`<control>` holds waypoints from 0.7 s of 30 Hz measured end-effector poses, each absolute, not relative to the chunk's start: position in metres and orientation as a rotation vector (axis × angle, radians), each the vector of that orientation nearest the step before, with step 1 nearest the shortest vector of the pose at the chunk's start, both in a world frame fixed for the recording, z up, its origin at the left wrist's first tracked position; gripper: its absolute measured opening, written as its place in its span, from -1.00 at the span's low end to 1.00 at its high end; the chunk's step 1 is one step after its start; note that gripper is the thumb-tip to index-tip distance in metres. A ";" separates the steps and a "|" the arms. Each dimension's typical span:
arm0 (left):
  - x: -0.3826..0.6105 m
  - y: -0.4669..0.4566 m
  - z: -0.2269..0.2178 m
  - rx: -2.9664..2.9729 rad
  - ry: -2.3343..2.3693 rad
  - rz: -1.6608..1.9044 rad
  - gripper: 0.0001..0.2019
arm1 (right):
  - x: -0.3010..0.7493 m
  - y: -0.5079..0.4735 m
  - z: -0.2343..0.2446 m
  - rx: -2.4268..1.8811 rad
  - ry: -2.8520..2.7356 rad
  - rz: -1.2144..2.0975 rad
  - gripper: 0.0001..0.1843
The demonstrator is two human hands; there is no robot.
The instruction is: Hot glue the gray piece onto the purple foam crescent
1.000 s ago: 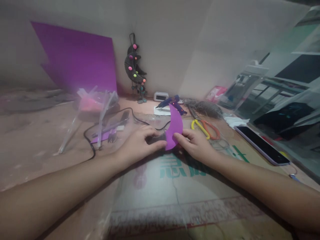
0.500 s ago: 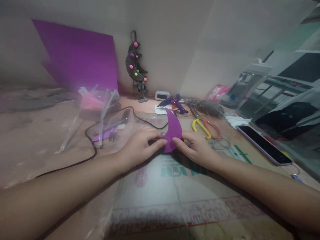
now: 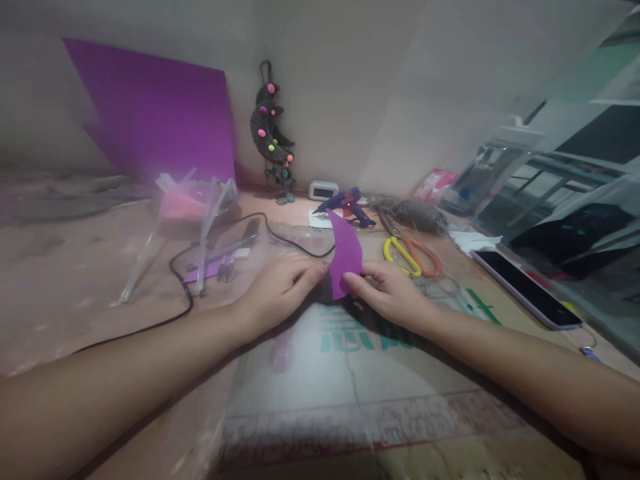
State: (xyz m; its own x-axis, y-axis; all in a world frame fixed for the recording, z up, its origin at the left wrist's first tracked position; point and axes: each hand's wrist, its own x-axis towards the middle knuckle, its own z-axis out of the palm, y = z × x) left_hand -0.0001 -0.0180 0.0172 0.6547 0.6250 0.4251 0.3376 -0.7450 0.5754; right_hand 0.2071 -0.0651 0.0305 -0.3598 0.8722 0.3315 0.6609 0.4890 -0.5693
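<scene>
A purple crescent-shaped foam piece [image 3: 344, 255] stands upright on its lower tip over a printed cardboard sheet [image 3: 350, 373]. My right hand [image 3: 387, 293] pinches its lower right edge between thumb and fingers. My left hand [image 3: 280, 288] is closed at the piece's lower left, fingertips pressed against its base, where something dark shows that I cannot make out.
Yellow and orange scissors [image 3: 413, 257] lie just right of the hands, a phone [image 3: 530, 288] farther right. A blue glue gun [image 3: 345, 202] with a black cord [image 3: 185, 293], a small clock [image 3: 323, 191], a decorated moon hanging [image 3: 270, 133], glue sticks [image 3: 200, 233] and a purple sheet [image 3: 160, 113] sit behind.
The purple crescent has shifted slightly left and turned a little between my fingers. Both hands stay on its lower end.
</scene>
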 end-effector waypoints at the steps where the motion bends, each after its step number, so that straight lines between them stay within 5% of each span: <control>1: 0.000 -0.018 0.017 2.407 0.778 0.853 -0.70 | 0.208 -0.065 0.030 -1.268 -2.120 0.438 -0.68; 21: 0.000 -0.017 0.014 2.193 0.864 0.870 -0.77 | 0.214 -0.056 0.023 -1.401 -1.881 0.889 -0.59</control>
